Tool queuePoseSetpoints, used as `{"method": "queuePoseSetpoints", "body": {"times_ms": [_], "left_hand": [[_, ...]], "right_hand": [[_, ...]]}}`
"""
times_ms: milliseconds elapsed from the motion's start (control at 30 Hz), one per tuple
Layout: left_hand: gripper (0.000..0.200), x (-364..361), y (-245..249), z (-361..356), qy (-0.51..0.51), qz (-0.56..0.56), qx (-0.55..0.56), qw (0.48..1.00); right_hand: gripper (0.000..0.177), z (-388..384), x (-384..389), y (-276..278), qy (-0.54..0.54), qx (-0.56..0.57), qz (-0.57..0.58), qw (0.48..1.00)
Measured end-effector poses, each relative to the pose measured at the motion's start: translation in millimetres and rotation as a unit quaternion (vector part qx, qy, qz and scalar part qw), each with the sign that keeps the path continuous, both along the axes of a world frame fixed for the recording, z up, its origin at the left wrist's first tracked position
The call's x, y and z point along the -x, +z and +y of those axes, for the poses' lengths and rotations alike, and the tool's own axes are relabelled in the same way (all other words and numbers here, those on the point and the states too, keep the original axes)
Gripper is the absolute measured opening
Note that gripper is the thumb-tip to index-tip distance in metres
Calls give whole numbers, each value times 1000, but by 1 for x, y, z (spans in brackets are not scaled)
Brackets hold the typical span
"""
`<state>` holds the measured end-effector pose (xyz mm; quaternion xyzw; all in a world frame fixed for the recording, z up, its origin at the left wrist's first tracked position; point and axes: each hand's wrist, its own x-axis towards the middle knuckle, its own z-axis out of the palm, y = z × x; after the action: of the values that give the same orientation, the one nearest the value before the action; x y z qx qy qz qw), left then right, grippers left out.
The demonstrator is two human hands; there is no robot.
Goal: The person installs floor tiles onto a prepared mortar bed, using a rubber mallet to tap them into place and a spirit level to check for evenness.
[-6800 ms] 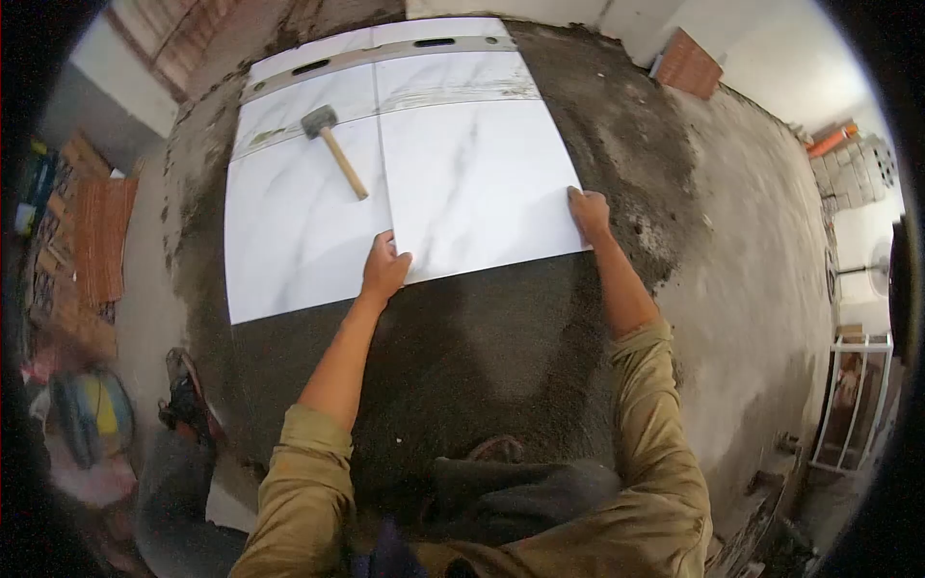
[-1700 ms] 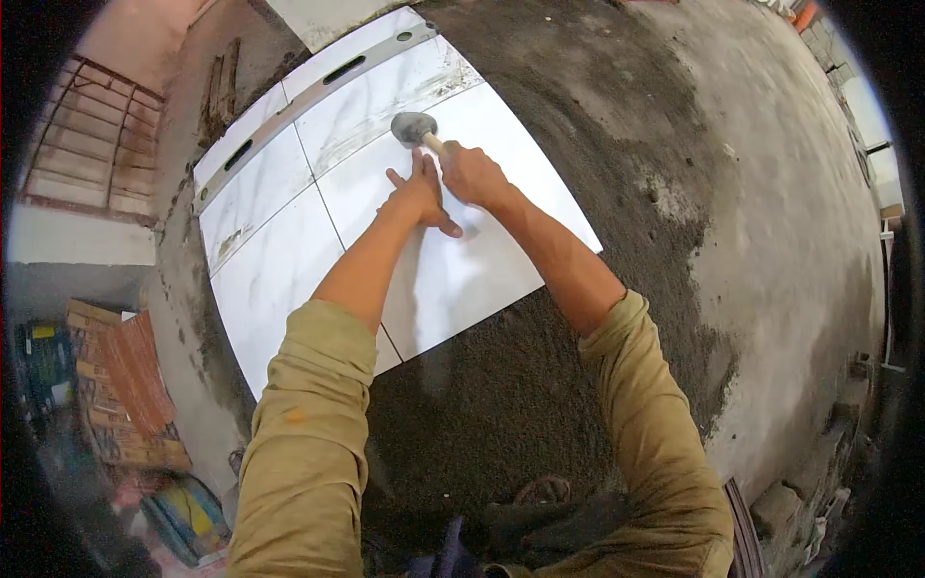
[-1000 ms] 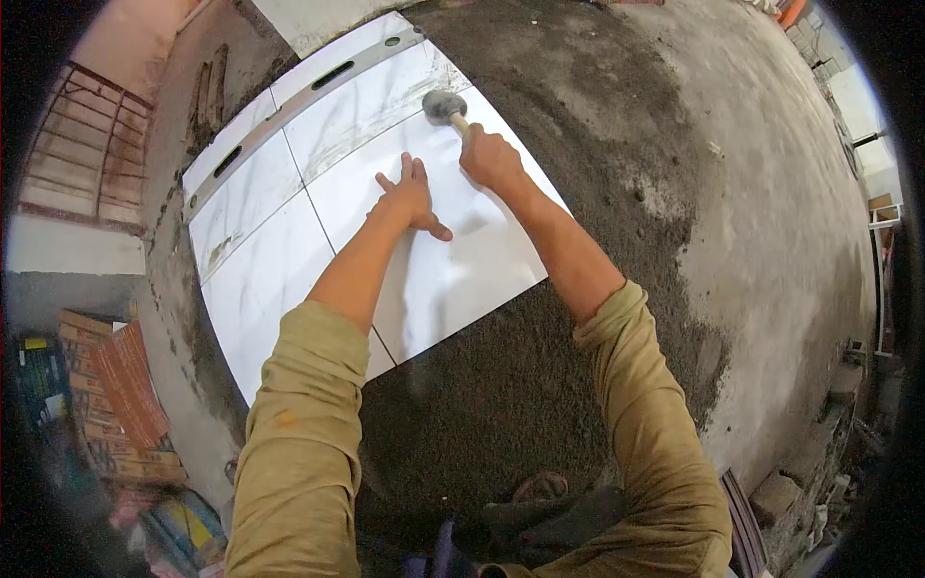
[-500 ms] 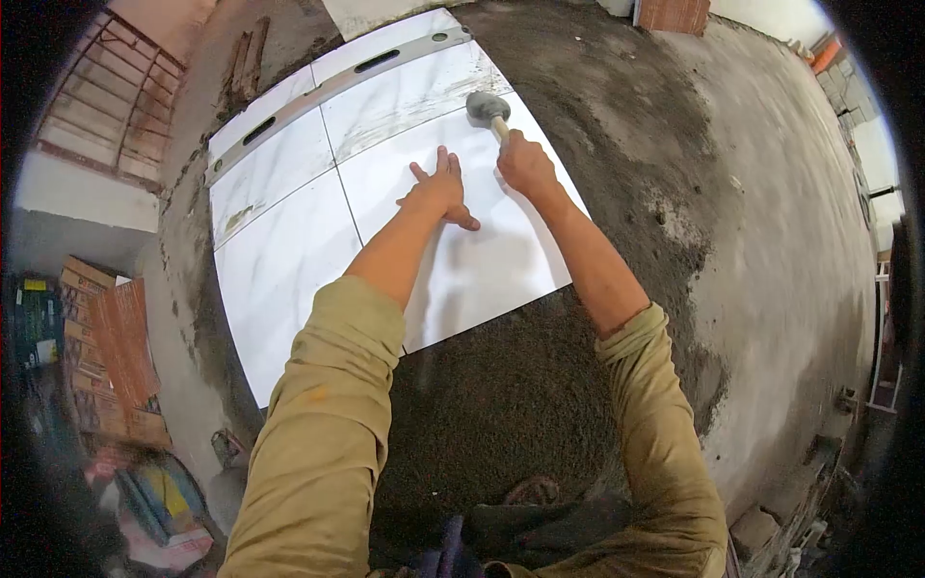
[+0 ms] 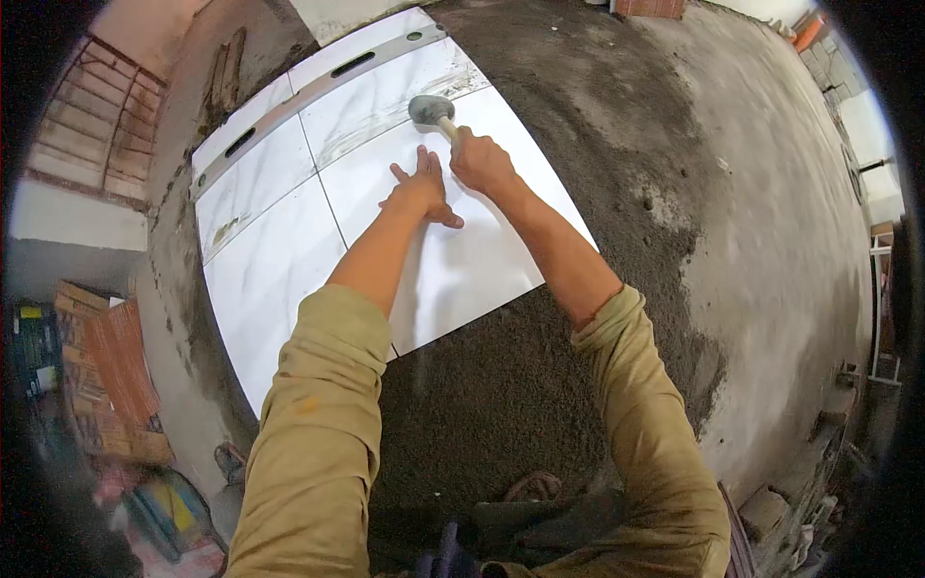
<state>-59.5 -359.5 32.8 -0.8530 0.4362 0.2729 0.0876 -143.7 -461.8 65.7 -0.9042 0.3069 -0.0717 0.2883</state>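
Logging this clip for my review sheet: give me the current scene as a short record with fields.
left hand: fingers spread on the near right tile, holding nothing
right hand: gripping the mallet by its handle
left hand point: left hand
right hand point: right hand
mallet: mallet, head over the tiles, near a seam
tile: near right tile, white, beside another white tile
level: level, lying across the far tiles
ground: dark mortar at the tiles' near edge
side: cartons at far left of view

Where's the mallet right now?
Head view, upper middle: the mallet is in the right hand, its head near the seam below the spirit level.
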Motion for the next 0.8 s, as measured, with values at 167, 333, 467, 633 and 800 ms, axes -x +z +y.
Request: {"method": "queuePoseSetpoints", "body": {"times_ms": [167,333,467,633,800], "left_hand": [[131,1,-3,0,21,3,3,1000],[131,0,-3,-2,19,-3,-4,1000],[132,0,-2,-2,24,-11,-8,1000],[133,1,-1,-1,13,3,-2,1000],[131,2,-9,-1,65,12,25,997]], "right_hand": [[25,-13,6,-10,13,38,12,999],[25,-22,13,-14,-17,38,-17,999],[25,-19,14,-12,-23,38,-7,999],[25,-16,13,-5,-9,20,13,1000],[26,-24,6,-23,-11,38,34,999]]}}
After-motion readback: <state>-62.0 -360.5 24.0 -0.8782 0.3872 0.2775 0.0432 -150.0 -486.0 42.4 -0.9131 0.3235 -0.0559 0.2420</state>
